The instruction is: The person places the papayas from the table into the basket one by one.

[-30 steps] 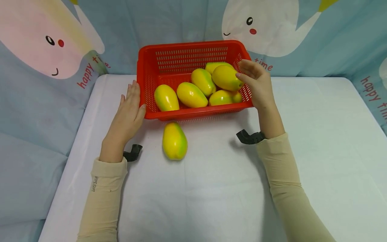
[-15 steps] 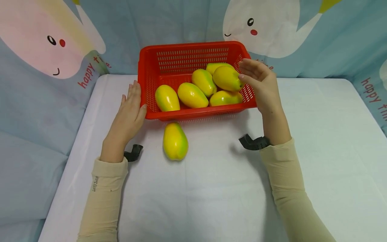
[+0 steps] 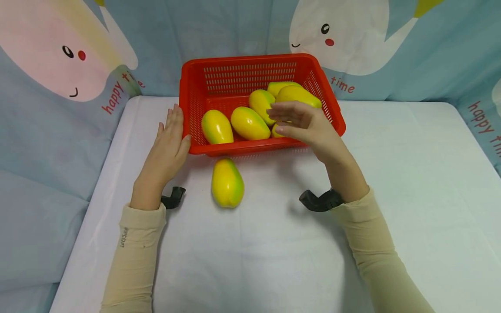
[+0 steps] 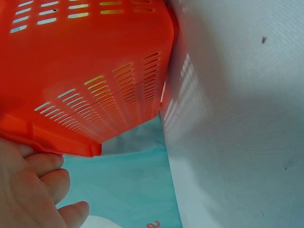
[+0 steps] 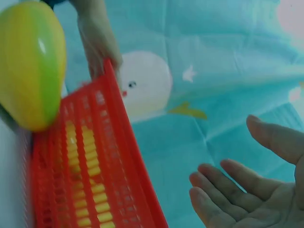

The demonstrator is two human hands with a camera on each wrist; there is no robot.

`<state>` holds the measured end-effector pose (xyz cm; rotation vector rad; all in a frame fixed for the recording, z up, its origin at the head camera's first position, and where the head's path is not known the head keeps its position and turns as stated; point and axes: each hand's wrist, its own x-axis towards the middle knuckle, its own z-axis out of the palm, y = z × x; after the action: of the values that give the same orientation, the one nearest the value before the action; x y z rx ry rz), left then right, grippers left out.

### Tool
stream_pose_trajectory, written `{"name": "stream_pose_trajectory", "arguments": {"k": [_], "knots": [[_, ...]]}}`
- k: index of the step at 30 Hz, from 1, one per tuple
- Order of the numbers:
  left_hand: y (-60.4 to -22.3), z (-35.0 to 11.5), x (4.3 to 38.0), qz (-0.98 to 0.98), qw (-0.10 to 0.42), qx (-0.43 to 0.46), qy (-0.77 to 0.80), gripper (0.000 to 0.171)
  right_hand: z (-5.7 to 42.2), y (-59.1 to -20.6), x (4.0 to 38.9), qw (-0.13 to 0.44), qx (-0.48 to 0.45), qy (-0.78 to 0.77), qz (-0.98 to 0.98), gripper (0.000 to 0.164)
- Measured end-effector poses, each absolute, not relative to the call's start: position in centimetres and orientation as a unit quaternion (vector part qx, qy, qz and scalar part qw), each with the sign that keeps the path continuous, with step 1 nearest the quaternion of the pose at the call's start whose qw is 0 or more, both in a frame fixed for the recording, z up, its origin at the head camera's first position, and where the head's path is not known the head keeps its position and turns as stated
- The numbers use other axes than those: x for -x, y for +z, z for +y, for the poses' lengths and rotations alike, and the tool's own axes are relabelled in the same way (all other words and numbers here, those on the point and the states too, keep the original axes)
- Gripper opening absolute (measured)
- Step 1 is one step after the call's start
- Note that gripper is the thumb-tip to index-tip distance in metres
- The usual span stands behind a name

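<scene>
A red plastic basket holds several yellow-green mangoes. Against its left end rests my left hand, fingers straight; in the left wrist view those fingers lie at the basket's rim. My right hand hovers over the front right part of the basket, fingers extended and thumb apart, with nothing held; it hides some of the fruit beneath. One mango lies on the table just in front of the basket. In the right wrist view the right hand's palm is bare, apart from the basket wall.
The white-covered table extends to the right and in front. Behind and left hangs a blue cloth printed with whales. A black wrist camera mount juts inward from the right wrist, another from the left.
My right hand has drawn away from the upper right mango, moving left and nearer over the basket's front. That mango has settled slightly right inside the basket. The left hand stays put.
</scene>
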<state>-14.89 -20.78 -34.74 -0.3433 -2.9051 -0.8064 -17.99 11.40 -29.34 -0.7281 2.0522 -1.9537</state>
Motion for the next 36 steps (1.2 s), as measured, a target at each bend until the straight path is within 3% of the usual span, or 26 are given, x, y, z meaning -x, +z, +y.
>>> {"name": "stream_pose_trajectory", "arguments": {"k": [12,22,36], "knots": [[-34.8,-20.8,14.9,-0.956,0.054,0.111,-0.267,0.063,8.2,-30.5,16.1,0.266,0.356,-0.530,0.722,0.039],[-34.8,-20.8,15.0,-0.956,0.053,0.113,-0.267,0.064,7.0,-31.9,16.2,0.316,0.348,-0.510,0.720,0.043],[-34.6,-20.8,14.9,-0.956,0.048,0.111,-0.265,0.064,6.2,-33.3,16.4,0.318,0.352,-0.442,0.761,0.046]]}}
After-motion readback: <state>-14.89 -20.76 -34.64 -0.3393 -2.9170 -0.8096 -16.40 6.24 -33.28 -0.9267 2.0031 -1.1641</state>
